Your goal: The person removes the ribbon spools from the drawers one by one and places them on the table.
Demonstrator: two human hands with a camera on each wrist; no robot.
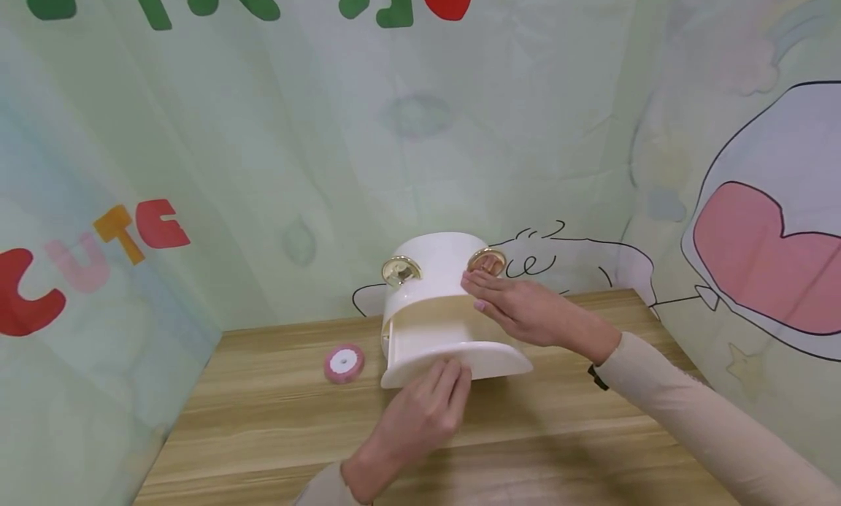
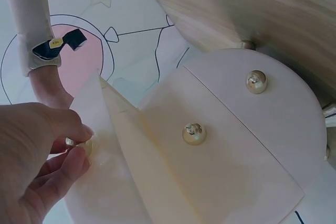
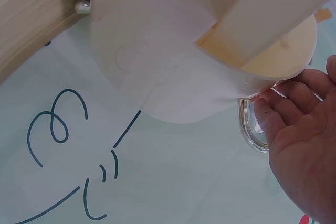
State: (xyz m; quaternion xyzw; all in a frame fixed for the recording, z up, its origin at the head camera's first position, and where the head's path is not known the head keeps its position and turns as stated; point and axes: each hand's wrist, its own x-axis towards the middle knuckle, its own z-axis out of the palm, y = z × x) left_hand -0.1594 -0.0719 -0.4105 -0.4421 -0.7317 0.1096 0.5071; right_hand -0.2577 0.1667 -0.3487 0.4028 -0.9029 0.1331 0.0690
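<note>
One white cabinet [image 1: 439,266] stood near the middle of the surface's [image 1: 263,411] back edge. The left hand [image 1: 420,412] pinched the knob [image 2: 90,149] of its top drawer [image 1: 494,359], which jutted toward the front edge. The right hand [image 1: 528,309], outstretched and grasping nothing, rested against the cabinet, probably to brace it. A pink spool [image 1: 343,363] lay just beside, toward the left edge.

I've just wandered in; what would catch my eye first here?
Probably the glossy white cabinet mid-table, its top drawer pulled out while the left hand pinches the knob and the right hand rests against the cabinet beside a gold fitting. Next, the pink-rimmed spool on the wooden table, left of the cabinet. Behind, the big pink heart on the right-hand backdrop stands out.
</note>
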